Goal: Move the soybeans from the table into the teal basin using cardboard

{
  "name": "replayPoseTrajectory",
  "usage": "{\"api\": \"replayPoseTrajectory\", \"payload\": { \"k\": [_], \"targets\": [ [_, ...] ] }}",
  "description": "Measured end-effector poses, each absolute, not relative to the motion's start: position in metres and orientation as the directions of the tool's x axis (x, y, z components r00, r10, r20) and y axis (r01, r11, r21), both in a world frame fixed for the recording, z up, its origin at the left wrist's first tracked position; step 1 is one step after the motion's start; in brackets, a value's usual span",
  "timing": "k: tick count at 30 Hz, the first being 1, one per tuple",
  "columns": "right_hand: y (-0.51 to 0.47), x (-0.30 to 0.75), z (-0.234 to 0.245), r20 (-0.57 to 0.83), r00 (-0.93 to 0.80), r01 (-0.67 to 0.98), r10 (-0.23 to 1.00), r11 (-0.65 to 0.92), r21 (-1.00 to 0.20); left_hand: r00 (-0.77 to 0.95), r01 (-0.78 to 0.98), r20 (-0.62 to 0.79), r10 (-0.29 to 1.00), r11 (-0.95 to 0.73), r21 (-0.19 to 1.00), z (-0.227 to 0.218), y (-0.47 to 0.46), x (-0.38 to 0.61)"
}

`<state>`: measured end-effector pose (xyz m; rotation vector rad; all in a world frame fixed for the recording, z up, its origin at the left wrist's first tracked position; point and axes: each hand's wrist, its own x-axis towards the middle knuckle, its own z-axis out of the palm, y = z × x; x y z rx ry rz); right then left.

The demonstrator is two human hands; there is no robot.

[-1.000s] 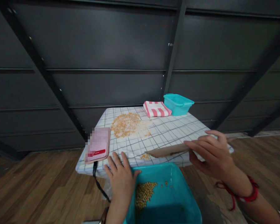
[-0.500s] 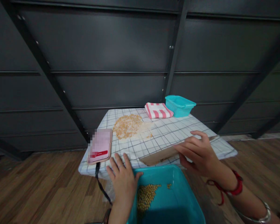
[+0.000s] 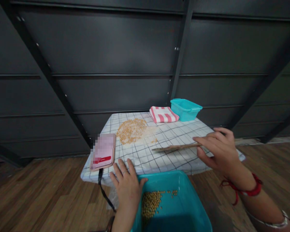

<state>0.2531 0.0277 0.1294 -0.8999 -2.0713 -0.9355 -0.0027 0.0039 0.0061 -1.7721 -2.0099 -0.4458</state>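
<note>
My left hand (image 3: 128,187) lies with its fingers spread on the front edge of the table, its thumb over the rim of a teal plastic basin (image 3: 176,209). Soybeans (image 3: 150,203) are heaped at the basin's left side, with a few scattered toward the back. Above the table's right part, my right hand (image 3: 218,148) pinches the end of a flat piece of cardboard (image 3: 176,147), seen nearly edge-on and pointing left. A pile of yellow beans mixed with white grains (image 3: 131,130) is spread on the checked tablecloth (image 3: 140,154), beyond both hands.
A pink phone (image 3: 103,149) with a black strap (image 3: 103,191) lies at the table's left edge. At the back right are a folded pink-and-white striped towel (image 3: 163,114) and a small turquoise basket (image 3: 185,110). A dark panelled wall (image 3: 111,45) stands behind the table.
My right hand has moved right and slightly up, lifting the cardboard away from the basin's far rim and tilting it edge-on. More loose soybeans show in the basin. My left hand has stayed put.
</note>
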Motion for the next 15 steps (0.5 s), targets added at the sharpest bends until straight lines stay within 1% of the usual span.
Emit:
{"api": "replayPoseTrajectory", "payload": {
  "k": [3,6,10,15],
  "targets": [
    [0.050,0.256,0.125,0.792,-0.545,0.813,0.274,0.404,0.419,-0.069,0.992,0.533,0.843,0.113,-0.052,0.000,0.004,-0.005],
    [0.066,0.257,0.121,0.763,-0.576,0.804,0.294,0.368,0.467,-0.044,0.993,0.541,0.840,0.095,-0.066,-0.006,0.005,-0.007],
    [0.076,0.256,0.120,0.741,-0.605,0.789,0.290,0.347,0.508,-0.053,0.992,0.539,0.841,0.107,-0.071,-0.004,0.006,-0.006],
    [0.078,0.256,0.120,0.729,-0.623,0.773,0.285,0.365,0.518,-0.078,0.987,0.541,0.837,0.140,-0.074,0.005,0.004,-0.001]
  ]
}}
